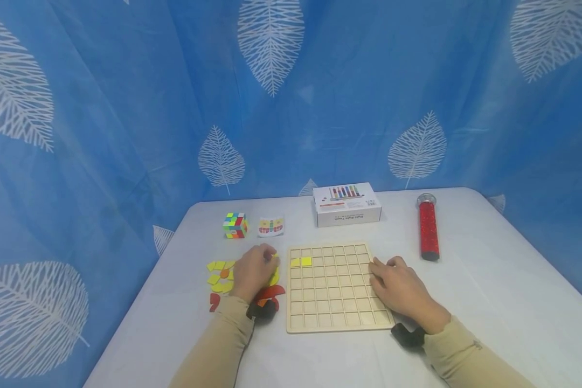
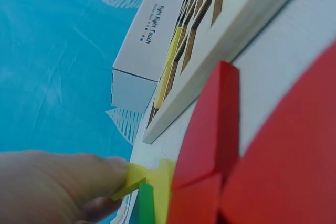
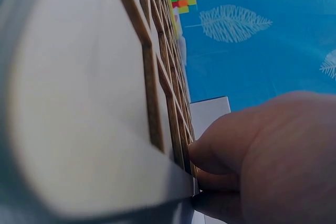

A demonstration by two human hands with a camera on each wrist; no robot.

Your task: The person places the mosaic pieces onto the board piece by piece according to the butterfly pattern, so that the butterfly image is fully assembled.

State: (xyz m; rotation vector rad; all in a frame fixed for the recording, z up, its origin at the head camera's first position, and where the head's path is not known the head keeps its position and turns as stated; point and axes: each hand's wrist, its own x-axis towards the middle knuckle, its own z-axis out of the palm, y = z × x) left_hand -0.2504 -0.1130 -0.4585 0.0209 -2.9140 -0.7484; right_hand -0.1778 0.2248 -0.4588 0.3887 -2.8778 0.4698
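My left hand pinches a yellow puzzle piece between thumb and fingers, above a cluster of loose pieces left of the board. In the left wrist view, red pieces and a green piece show close by. The wooden grid board lies flat at the middle of the table. Two yellow pieces sit side by side in its upper left cells. On the board's right edge, my right hand grips the rim, thumb on top and fingers along the side.
Behind the loose pieces stand a puzzle cube and a small printed pattern card. A white box lies beyond the board. To the far right is a red glittery tube. Yellow pieces lie left of my left hand.
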